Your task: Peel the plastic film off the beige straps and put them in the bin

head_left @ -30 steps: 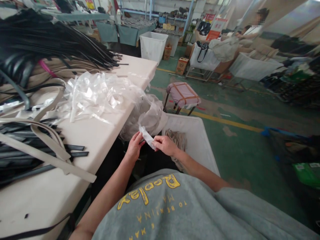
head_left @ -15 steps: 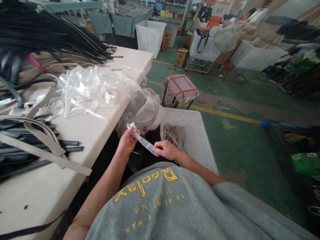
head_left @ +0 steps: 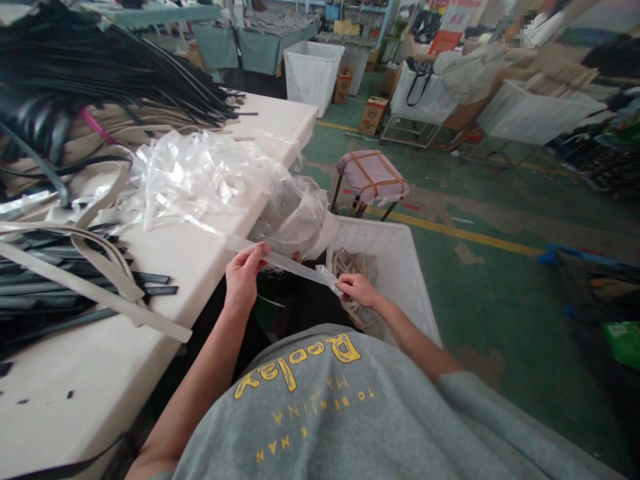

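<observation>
A translucent plastic strip [head_left: 299,268] is stretched between my hands, over my lap. My left hand [head_left: 243,268] pinches it close to the table edge, and beyond that hand the strip runs on toward the tabletop. At the other end my right hand [head_left: 358,290] is closed on a crumpled part of the strip. On the white table [head_left: 150,370] a heap of clear plastic strips [head_left: 200,170] lies left of my left hand. Beige straps [head_left: 105,287] and black straps [head_left: 45,273] are spread nearer to me on the table.
Right of my lap stands a white bin [head_left: 395,253] with beige strips inside. A cloudy plastic bag [head_left: 295,220] hangs against the table edge. Past the bin is a stool [head_left: 373,175] with a cloth-wrapped seat. A large pile of black straps [head_left: 125,67] covers the table's far end.
My hands have moved apart, the right one going right and the left one slightly left. The strip now spans a longer, taut length between them. The view has shifted slightly.
</observation>
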`<state>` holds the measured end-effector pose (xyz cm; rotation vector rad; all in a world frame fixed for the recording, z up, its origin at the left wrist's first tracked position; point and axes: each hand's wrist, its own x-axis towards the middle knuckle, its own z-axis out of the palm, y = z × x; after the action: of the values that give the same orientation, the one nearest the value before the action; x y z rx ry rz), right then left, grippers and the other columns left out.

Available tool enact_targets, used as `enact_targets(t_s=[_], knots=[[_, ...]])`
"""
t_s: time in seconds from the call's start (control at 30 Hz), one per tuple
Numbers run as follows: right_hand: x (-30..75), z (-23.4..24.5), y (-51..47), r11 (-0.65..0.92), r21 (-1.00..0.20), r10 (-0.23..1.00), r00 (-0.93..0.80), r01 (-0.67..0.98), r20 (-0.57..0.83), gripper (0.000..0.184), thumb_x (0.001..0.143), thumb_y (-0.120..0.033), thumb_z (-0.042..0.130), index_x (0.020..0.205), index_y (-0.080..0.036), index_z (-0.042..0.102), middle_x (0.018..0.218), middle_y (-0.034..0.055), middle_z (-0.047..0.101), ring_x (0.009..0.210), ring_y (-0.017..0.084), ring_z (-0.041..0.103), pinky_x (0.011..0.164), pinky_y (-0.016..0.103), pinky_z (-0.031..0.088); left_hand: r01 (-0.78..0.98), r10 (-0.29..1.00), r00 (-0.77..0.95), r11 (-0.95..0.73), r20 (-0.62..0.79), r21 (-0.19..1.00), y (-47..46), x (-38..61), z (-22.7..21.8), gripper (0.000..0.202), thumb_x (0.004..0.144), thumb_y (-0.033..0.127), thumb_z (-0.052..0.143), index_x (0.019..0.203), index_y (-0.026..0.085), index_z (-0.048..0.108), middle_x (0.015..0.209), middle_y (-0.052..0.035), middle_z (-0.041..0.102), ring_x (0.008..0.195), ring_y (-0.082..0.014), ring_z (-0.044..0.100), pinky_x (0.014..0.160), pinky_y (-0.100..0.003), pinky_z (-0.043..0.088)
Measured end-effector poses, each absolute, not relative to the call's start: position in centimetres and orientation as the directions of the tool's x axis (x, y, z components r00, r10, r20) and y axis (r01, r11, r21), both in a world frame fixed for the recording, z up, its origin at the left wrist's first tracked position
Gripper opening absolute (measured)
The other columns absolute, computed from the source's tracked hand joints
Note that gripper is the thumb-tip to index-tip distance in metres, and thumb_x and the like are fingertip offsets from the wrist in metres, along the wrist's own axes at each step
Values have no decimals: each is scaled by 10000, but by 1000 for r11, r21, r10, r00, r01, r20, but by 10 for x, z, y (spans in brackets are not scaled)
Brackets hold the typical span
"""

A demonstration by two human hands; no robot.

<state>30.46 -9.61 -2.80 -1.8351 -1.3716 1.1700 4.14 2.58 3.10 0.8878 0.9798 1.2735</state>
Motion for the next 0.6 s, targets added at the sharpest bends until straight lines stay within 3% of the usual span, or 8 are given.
enact_targets(t_s=[0.1, 0.17, 0.27, 0.37, 0.5, 0.6], knots=[[299, -18, -79, -317, -813, 948, 186, 488, -258, 183, 807, -322, 639, 697, -177, 626, 699, 44, 679, 735, 171, 645, 673, 243, 467, -181, 995, -4, -103, 104, 978, 18, 38, 37, 242, 766, 409, 792, 873, 192, 795, 870, -50, 769, 825, -169, 692, 805, -285, 530], [287, -5, -67, -310, -837, 950, 184, 452, -252, 233, 837, -392, 641, 773, -169, 666, 836, 74, 721, 789, 168, 654, 707, 243, 480, -60, 963, 3, -269, 270, 961, 12, 36, 43, 166, 832, 367, 740, 873, 217, 801, 919, -48, 768, 895, -184, 691, 878, -312, 521], [259, 18, -50, -369, -920, 921, -80, 132, -381, 548, 904, -647, 494, 870, -141, 700, 878, 98, 741, 672, 136, 656, 640, 233, 505, 104, 865, 102, -500, 491, 859, 4, 32, 52, 133, 887, 298, 688, 945, 263, 801, 1014, -45, 756, 956, -191, 683, 912, -329, 511], [228, 40, -34, -500, -848, 831, -373, -178, -412, 725, 905, -766, 375, 878, -123, 710, 880, 109, 753, 640, 120, 668, 582, 201, 512, 203, 770, 207, -637, 604, 743, -2, 29, 56, 152, 887, 273, 688, 990, 298, 798, 1089, -48, 741, 978, -203, 676, 911, -347, 511], [199, 57, -18, -555, -764, 816, -393, -328, -424, 525, 936, -625, 513, 823, -141, 683, 792, 54, 740, 635, 112, 673, 563, 180, 526, 276, 701, 267, -713, 662, 644, -7, 24, 55, 155, 858, 269, 723, 982, 325, 798, 1112, -48, 739, 1049, -231, 659, 936, -384, 508], [193, 62, -9, -471, -812, 873, -313, -345, -373, 273, 864, -429, 710, 876, -157, 685, 700, -6, 700, 583, 85, 640, 552, 152, 510, 275, 675, 285, -738, 681, 616, -10, 22, 59, 163, 859, 241, 714, 972, 328, 794, 1103, -47, 744, 1069, -238, 658, 953, -409, 510]])
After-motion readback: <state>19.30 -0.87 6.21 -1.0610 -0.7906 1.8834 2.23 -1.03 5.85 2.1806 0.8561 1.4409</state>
